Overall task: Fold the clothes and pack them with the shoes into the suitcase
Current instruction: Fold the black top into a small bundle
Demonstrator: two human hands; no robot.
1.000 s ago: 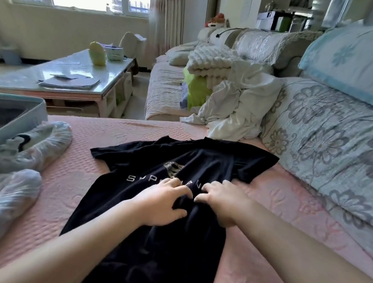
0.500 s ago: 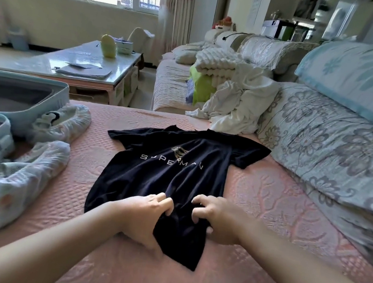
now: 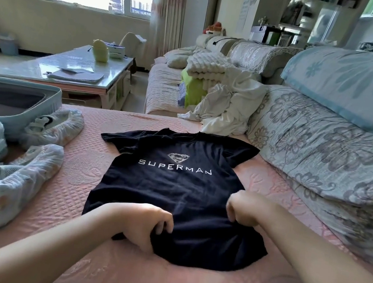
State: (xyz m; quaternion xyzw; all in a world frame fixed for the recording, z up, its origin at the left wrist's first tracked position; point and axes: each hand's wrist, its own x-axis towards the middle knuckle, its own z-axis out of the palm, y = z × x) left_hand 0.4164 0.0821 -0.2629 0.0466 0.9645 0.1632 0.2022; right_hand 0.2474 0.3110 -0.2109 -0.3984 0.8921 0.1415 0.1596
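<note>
Black T-shirt point(image 3: 173, 188) lies flat, print up, on the pink couch cover point(image 3: 89, 267), with both hands on its near end.
The open suitcase point(image 3: 17, 101) is on the left, only lining showing in the part in view. The shirt is dead ahead, its long axis running away from the person, collar far and hem near. Two bagged shoes point(image 3: 57, 126) lie outside the case, against its edge. Left hand point(image 3: 144, 224) pinches the near-left hem and is the one nearer the case. Right hand point(image 3: 245, 208), fingers curled, bunches fabric on the right side.
</note>
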